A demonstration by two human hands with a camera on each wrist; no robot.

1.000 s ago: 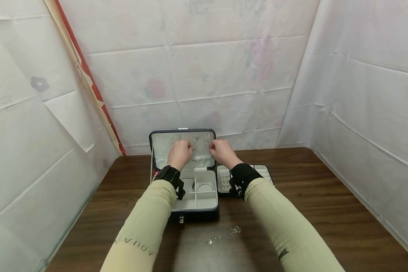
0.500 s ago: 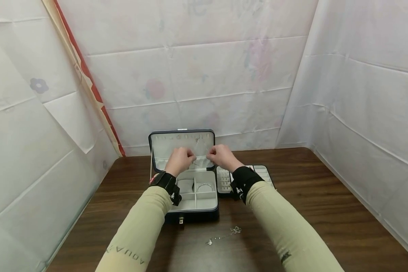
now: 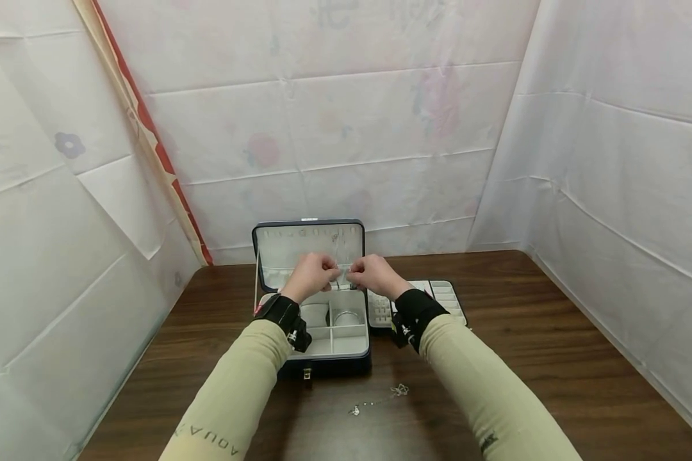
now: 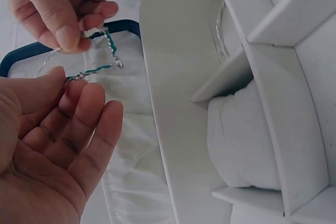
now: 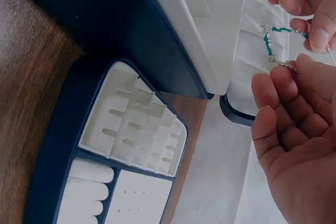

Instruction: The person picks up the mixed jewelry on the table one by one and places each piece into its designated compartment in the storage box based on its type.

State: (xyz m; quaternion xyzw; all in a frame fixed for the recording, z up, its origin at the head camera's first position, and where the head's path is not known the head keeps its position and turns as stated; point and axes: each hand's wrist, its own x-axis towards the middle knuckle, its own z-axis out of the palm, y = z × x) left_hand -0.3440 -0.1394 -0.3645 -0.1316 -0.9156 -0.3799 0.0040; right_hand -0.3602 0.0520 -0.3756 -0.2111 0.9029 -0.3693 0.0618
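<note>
Both hands work in front of the raised lid point(image 3: 282, 243) of a dark blue jewelry box point(image 3: 334, 366). My left hand point(image 3: 310, 276) pinches one side of a silver necklace with green parts point(image 4: 112, 45) between thumb and forefinger, its other fingers loosely bent. A short distance away, my right hand point(image 3: 377, 275) pinches the other side of it. The necklace's silver and green section hangs in a small V between the hands. Thin strands point(image 3: 336, 240) show on the lid above them; whether they belong to this necklace, I cannot tell.
A ring-shaped bracelet point(image 3: 347, 314) and a white cushion point(image 4: 241, 135) sit in the box's compartments. Right of the box lies a tray point(image 5: 131, 124) with slots and ring rolls. Another silver necklace point(image 3: 400, 389) lies on the wooden table point(image 3: 530, 346) in front.
Both hands have come down from the upper lid toward its lower edge. They have also drawn closer together, still holding the necklace.
</note>
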